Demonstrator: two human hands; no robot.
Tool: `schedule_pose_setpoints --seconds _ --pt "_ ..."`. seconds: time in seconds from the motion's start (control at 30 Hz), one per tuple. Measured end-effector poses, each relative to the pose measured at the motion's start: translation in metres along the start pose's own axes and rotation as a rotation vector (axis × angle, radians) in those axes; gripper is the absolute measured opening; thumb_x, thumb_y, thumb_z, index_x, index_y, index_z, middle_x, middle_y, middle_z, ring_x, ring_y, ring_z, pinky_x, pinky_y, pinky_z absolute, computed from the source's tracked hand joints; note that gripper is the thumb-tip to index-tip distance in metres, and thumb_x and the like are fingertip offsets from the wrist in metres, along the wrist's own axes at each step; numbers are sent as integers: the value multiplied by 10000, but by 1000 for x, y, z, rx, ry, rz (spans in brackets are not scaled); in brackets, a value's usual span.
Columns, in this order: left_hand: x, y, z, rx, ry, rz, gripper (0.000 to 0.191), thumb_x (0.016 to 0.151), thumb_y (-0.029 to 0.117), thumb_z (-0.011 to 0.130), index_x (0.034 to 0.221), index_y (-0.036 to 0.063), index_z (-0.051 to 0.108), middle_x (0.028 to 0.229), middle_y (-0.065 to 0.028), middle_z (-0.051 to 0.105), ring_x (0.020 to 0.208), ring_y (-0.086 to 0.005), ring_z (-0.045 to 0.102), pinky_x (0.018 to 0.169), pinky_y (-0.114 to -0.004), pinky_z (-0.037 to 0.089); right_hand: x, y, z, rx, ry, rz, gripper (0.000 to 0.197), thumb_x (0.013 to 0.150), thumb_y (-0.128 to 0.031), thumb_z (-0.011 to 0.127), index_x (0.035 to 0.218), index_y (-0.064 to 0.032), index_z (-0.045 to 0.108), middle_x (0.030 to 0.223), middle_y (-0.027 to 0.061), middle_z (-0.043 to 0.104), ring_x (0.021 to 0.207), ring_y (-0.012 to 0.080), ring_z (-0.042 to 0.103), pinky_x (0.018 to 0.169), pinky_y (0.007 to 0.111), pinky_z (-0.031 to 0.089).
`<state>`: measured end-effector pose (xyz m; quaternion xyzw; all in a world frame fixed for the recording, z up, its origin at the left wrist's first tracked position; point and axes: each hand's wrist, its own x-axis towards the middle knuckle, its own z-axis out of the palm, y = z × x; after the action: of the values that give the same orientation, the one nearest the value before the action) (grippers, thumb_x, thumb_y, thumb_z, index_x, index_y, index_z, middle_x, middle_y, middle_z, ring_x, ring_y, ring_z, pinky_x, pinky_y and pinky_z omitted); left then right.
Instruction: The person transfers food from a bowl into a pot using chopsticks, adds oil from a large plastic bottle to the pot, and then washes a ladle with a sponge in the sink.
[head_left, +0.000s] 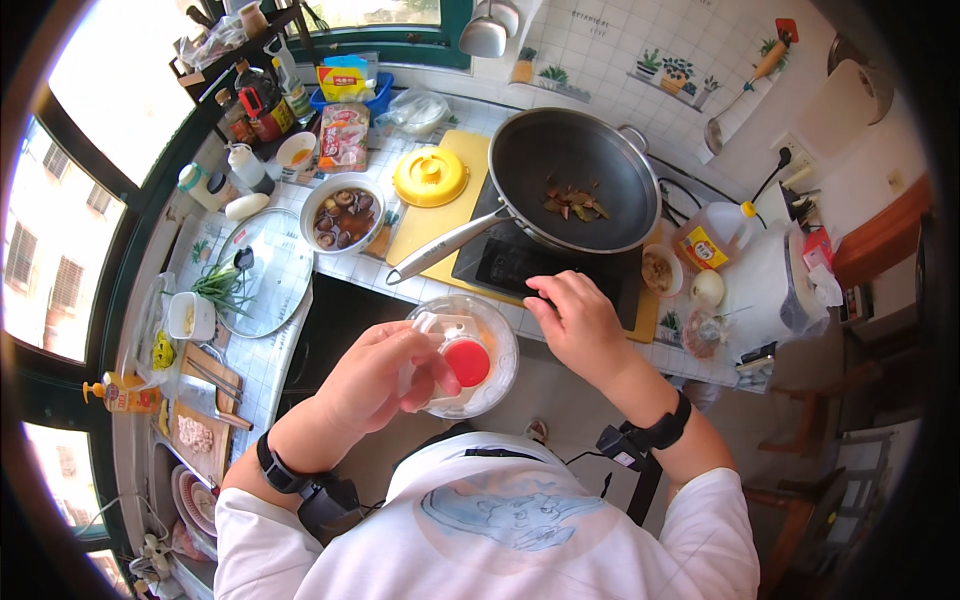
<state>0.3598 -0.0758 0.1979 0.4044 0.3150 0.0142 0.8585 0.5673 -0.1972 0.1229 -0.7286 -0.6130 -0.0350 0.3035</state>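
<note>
My left hand (386, 367) holds a white plastic item (459, 330), gripping its edge between thumb and fingers. A round red cap or lid (466, 363) shows by the fingertips; whether it is part of that item, I cannot tell. Beneath is a round clear plastic container (504, 364), partly covered by the hand. My right hand (585, 326) hovers at the front edge of a black induction cooker (517, 266), thumb apart from the bent fingers, with nothing seen in it. On the cooker stands a dark wok (615, 165) with dried leaves and spices (576, 204) inside, its long handle (446, 244) pointing front left.
Left of the wok are a yellow lid (430, 175), a bowl of soaked mushrooms (345, 217) and a glass pot lid (281, 289). A cleaver (202, 397) and minced meat (196, 434) lie on a wooden board (217, 442). To the right stands an oil jug (712, 236) beside a small bowl (660, 270).
</note>
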Motion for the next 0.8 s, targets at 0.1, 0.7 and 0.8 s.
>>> schedule_pose_setpoints --seconds 0.1,0.7,0.8 --pt "0 4 4 53 55 -41 135 886 147 472 860 24 521 646 -117 607 388 -89 413 394 -206 328 32 2 38 -203 -64 -103 564 785 -268 654 1263 -40 461 1028 126 479 930 258 503 805 346 441" --pt "-36 -15 -83 -85 248 17 161 866 135 469 810 6 548 623 -93 584 422 -96 431 402 -218 323 165 18 166 -354 -187 -387 362 794 -378 608 1000 -83 561 822 78 591 821 237 590 806 386 403" --pt "-42 -15 -92 -99 289 29 168 869 136 457 803 1 534 627 -97 586 417 -95 428 402 -218 327 191 14 175 -451 -298 -247 384 834 -424 558 1046 -105 539 905 70 613 892 220 590 807 376 363"
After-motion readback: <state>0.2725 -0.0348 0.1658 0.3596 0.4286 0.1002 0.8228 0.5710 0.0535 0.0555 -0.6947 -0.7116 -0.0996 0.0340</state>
